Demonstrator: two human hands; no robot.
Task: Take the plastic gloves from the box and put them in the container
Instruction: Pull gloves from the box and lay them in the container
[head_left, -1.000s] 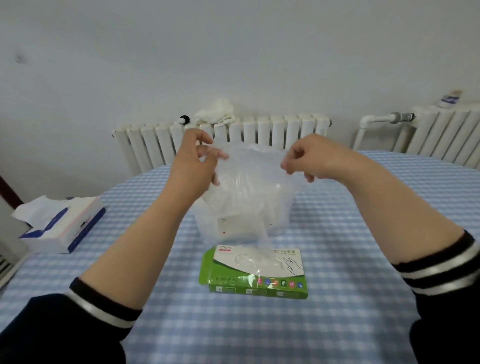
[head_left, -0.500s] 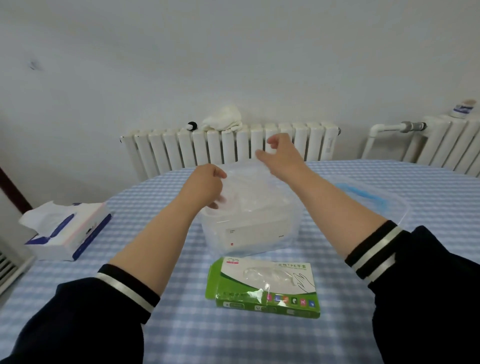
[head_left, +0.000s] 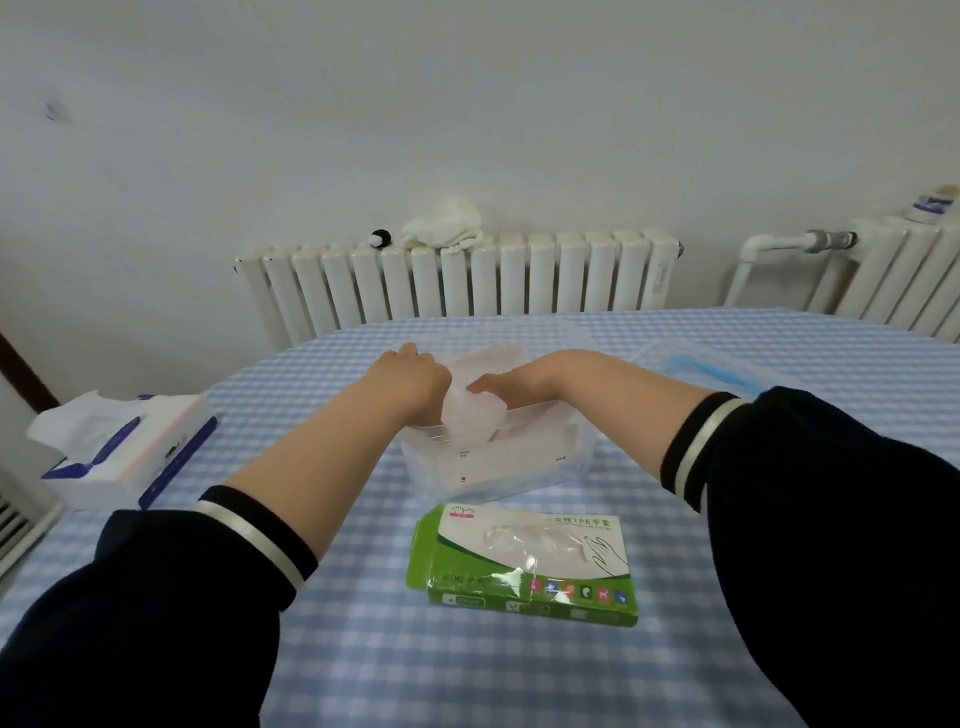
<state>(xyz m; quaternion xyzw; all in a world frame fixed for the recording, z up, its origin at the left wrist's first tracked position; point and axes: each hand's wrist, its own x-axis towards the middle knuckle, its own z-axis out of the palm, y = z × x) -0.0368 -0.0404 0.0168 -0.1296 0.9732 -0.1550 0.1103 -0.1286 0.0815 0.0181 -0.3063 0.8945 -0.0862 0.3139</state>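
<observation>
tabletop (head_left: 519, 675) under a blue-and-white checked cloth carries everything in play. near its middle a clear plastic container (head_left: 519, 467) stands open, and what looks like its lid (head_left: 727, 364), clear with a blue trim, is seen lying apart to the right. both forearms are stretched over the container's rim. the left hand (head_left: 410, 384) is closed around a crumpled bundle of plastic gloves (head_left: 472, 415), which is pressed down inside the container; the right hand (head_left: 514, 382) is lowered into the container just beside it, but its fingers are hidden, so it cannot be told whether anything is gripped. a white packet-like item appears to lie inside the container already, though it cannot be identified. the green glove box (head_left: 524, 561) lies flat on the cloth, nearer than the container and apart from it; through its window some film can be made out, so more gloves are judged to remain. the current bundle is thus judged to be at the point of placement, with release, and probably further pulls from the box, left to be done.
</observation>
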